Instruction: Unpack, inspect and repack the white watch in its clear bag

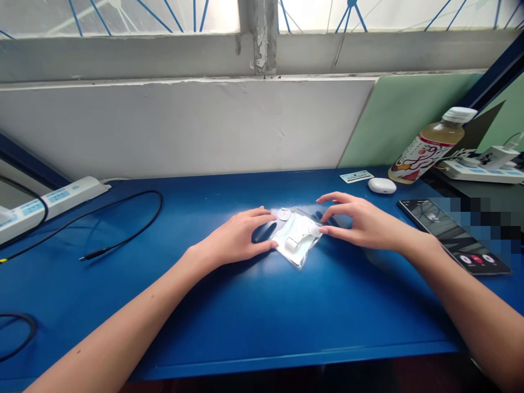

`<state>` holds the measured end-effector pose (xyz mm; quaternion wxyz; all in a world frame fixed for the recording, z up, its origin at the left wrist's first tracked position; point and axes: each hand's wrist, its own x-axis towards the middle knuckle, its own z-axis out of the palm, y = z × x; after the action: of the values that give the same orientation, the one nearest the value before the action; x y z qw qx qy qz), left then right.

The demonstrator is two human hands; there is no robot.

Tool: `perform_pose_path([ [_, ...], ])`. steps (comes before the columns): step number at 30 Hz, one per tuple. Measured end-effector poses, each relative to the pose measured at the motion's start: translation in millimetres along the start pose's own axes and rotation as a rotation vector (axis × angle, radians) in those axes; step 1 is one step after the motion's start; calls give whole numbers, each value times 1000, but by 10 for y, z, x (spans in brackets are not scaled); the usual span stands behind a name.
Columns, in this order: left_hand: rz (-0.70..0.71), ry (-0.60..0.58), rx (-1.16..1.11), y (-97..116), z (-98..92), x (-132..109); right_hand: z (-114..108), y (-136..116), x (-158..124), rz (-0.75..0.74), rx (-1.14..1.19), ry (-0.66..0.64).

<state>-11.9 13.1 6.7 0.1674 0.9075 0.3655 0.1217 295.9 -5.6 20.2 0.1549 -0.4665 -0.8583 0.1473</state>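
Observation:
A small clear plastic bag (298,240) with white parts inside lies flat on the blue table (262,311), near the middle. My left hand (235,237) rests on the table at the bag's left edge, fingers stretched out and touching it. My right hand (360,221) hovers at the bag's right corner, fingers spread and lightly curved, fingertips on the plastic. Neither hand grips anything.
A phone (452,236) lies face up at the right. A white earbud case (381,185), a small card (356,176) and a tea bottle (429,146) stand at the back right. A white power strip (49,204) and black cable (123,226) occupy the left.

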Motion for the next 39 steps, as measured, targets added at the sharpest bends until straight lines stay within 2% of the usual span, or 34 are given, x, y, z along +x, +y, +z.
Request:
perform_pose_path([
  [4, -10, 127, -25, -5, 43, 35, -48, 77, -28, 15, 15, -33],
  [6, -27, 145, -24, 37, 69, 36, -27, 110, -35, 20, 4, -65],
  [12, -2, -4, 11, 135, 105, 1, 29, 105, -39, 60, 8, -151],
  [25, -73, -87, 61, 25, 42, -1, 43, 79, -34, 42, 43, -126],
  [35, -65, -150, 58, -18, 18, 12, 41, 62, -27, 105, 55, -154],
  [39, -68, -126, 51, -15, 24, 11, 42, 63, -26, 89, 70, -153],
])
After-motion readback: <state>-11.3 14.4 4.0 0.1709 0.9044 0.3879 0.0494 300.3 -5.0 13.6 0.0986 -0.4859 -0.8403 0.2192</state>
